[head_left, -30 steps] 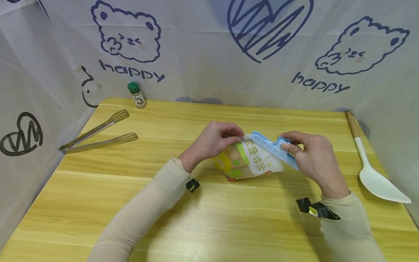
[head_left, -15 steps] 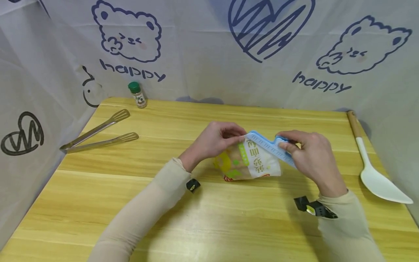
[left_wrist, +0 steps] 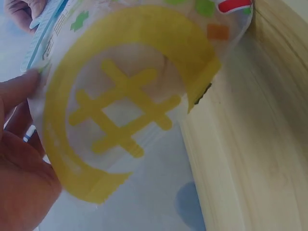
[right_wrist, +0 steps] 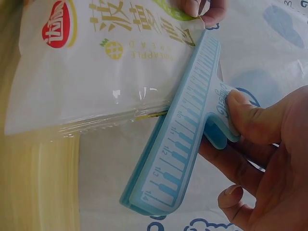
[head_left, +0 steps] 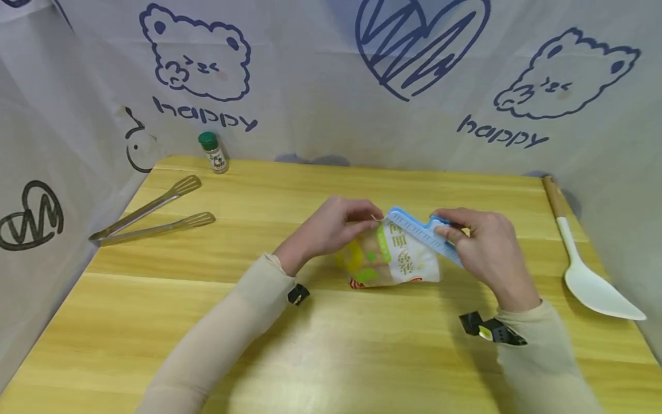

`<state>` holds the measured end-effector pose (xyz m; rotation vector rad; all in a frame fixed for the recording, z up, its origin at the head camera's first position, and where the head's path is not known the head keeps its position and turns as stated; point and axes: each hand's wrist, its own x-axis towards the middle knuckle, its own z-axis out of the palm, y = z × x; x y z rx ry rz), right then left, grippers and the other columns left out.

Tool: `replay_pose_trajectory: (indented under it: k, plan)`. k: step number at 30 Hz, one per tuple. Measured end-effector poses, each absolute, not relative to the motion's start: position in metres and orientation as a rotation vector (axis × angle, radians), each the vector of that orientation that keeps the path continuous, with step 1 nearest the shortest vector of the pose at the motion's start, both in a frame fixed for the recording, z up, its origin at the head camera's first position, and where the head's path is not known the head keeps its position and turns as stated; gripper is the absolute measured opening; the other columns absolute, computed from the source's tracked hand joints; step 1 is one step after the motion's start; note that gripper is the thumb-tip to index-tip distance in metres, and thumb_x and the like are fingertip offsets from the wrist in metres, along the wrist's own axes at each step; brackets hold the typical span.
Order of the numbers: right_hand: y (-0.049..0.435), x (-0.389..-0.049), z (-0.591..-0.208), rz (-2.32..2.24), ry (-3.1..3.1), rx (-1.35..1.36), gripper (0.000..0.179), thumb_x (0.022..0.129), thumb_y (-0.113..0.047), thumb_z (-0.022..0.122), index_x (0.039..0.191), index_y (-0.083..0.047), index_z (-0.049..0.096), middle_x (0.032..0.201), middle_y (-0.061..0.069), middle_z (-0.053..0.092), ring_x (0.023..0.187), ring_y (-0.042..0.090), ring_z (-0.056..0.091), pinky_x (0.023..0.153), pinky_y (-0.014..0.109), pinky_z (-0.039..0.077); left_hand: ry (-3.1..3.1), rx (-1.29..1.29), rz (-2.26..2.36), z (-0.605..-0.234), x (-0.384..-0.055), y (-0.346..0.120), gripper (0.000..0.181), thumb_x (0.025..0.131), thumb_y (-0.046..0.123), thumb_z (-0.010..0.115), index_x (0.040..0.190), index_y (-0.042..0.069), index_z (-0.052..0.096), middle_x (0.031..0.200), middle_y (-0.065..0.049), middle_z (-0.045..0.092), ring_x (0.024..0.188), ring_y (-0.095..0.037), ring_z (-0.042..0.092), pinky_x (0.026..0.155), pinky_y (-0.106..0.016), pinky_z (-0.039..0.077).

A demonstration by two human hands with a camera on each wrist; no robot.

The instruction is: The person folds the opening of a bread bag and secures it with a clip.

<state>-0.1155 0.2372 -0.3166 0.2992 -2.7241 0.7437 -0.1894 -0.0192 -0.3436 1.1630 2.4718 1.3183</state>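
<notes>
A printed plastic bread bag (head_left: 398,259), white with yellow and green, is held up near the middle of the table, its top edge slanting. With thumb and fingers my left hand (head_left: 343,227) pinches the bag's upper left corner. My right hand (head_left: 488,250) pinches the handle of a long blue bag clip (head_left: 421,234) patterned like piano keys. In the right wrist view the clip (right_wrist: 178,139) lies along the bag's top edge, its lower end extending past the bag. The yellow ring print on the bag (left_wrist: 120,110) fills the left wrist view.
Metal tongs (head_left: 155,210) lie spread at the left of the wooden table (head_left: 331,356). A green-capped seasoning bottle (head_left: 213,153) stands at the back left. A white spatula-like spoon with a wooden handle (head_left: 595,282) lies along the right edge. White cloth (head_left: 320,86) hangs behind.
The clip and right hand have shifted slightly left along the bag's top, bringing the clip's end close to the left fingers. The left hand keeps its pinch on the corner.
</notes>
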Motion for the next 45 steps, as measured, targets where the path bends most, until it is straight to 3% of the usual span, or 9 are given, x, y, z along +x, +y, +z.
replay_pose_trajectory:
  k: [4, 12, 21, 45]
  plan:
    - [0.235, -0.115, -0.320, 0.765, -2.715, 0.305, 0.022, 0.091, -0.013, 0.072, 0.111, -0.005, 0.075, 0.100, 0.013, 0.073, 0.067, 0.022, 0.058, 0.060, 0.036, 0.039, 2.432, 1.102, 1.351, -0.347, -0.188, -0.022, 0.011, 0.094, 0.009, 0.068, 0.105, 0.007, 0.072, 0.093, 0.001, 0.072, 0.084, -0.005, 0.066, 0.077, -0.024, 0.052]
    - [0.232, -0.117, -0.319, 0.783, -2.717, 0.303, 0.022, 0.091, -0.012, 0.072, 0.111, -0.004, 0.075, 0.100, 0.013, 0.073, 0.067, 0.022, 0.060, 0.058, 0.035, 0.040, 2.256, 0.986, 1.405, -0.346, -0.193, -0.031, 0.016, 0.092, 0.007, 0.070, 0.106, 0.001, 0.073, 0.099, -0.003, 0.072, 0.088, -0.012, 0.068, 0.081, -0.026, 0.053]
    - [0.232, -0.118, -0.320, 0.790, -2.711, 0.310, 0.022, 0.091, -0.013, 0.072, 0.111, -0.004, 0.075, 0.098, 0.012, 0.073, 0.064, 0.021, 0.056, 0.056, 0.034, 0.038, 2.421, 1.069, 1.315, -0.348, -0.193, -0.025, 0.014, 0.094, 0.008, 0.068, 0.105, 0.004, 0.076, 0.099, -0.001, 0.073, 0.081, -0.007, 0.065, 0.074, -0.023, 0.052]
    - [0.226, -0.118, -0.316, 0.849, -2.661, 0.277, 0.021, 0.091, -0.011, 0.072, 0.111, -0.005, 0.075, 0.098, 0.011, 0.073, 0.066, 0.022, 0.056, 0.059, 0.035, 0.038, 2.469, 1.058, 1.341, -0.340, -0.193, -0.021, 0.012, 0.094, 0.009, 0.068, 0.101, 0.006, 0.077, 0.095, 0.001, 0.073, 0.079, -0.007, 0.064, 0.072, -0.024, 0.051]
